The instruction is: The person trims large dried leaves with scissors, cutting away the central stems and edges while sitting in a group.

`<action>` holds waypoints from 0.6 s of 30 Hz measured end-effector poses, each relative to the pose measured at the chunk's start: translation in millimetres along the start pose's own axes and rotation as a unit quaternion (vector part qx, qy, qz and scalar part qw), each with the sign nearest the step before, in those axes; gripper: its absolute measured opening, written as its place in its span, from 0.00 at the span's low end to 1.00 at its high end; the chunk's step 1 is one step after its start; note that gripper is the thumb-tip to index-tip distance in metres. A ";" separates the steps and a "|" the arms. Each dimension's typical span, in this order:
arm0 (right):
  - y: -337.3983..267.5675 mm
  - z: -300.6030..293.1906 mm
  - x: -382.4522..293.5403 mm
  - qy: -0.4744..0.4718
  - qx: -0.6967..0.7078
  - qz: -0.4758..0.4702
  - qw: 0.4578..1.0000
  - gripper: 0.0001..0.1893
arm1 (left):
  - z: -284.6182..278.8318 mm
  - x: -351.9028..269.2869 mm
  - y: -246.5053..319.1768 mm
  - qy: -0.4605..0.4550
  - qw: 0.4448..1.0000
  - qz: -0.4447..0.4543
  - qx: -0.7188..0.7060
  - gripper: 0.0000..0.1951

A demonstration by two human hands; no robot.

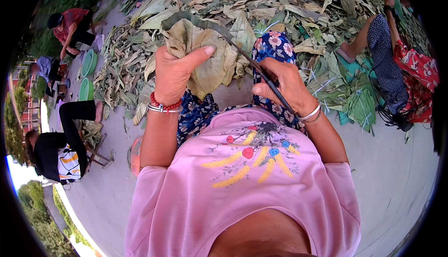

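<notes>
My left hand [180,70] grips a dried, pale brown-green leaf [203,61] with a darker edge, its thumb pressed on top and its fingers behind. In my right hand [285,85] is a long, thin, dark tool or strip [267,81]; I cannot tell which. Its far end reaches up and left to the dark edge of the leaf, where the two seem to meet. Both hands are above my lap, over flower-patterned trousers [274,45]. Beyond them lies a large heap of dried leaves [122,54].
Bundles of green leaves tied with white string [362,103] lie at the right, near a person in a red patterned garment [416,75]. Green basins [89,63] stand at the left by several seated people. A reddish round object [135,155] is on the floor by my left elbow.
</notes>
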State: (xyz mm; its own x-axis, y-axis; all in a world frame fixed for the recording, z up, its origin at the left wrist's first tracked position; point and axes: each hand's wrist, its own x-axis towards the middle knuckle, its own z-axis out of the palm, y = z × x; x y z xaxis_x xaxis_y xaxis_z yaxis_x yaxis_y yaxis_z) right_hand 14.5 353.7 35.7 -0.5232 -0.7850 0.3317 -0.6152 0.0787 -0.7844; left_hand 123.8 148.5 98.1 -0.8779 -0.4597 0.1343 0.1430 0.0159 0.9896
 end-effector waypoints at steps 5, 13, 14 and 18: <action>1.4 -2.3 -5.3 -0.002 0.006 0.012 1.000 0.32 | 3.1 0.6 -1.3 0.002 1.000 0.019 -0.022 0.13; 2.4 -0.3 -11.5 0.004 0.029 0.000 1.000 0.32 | 4.3 1.0 -1.3 -0.016 0.999 -0.005 -0.043 0.20; 1.9 -0.1 -11.4 0.005 0.029 0.000 1.000 0.32 | 4.0 0.8 -1.6 -0.018 0.999 -0.006 -0.040 0.20; 0.4 0.5 -9.5 0.001 0.024 0.003 1.000 0.31 | 3.4 -0.2 -0.8 -0.026 0.999 -0.005 -0.034 0.20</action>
State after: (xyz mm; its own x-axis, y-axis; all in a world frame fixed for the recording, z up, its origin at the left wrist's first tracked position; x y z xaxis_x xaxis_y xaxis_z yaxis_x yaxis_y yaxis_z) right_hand 19.5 361.0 31.9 -0.5288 -0.7828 0.3280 -0.5831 0.0543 -0.8106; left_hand 122.2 151.6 97.4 -0.9019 -0.4127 0.1277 0.1623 -0.0497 0.9855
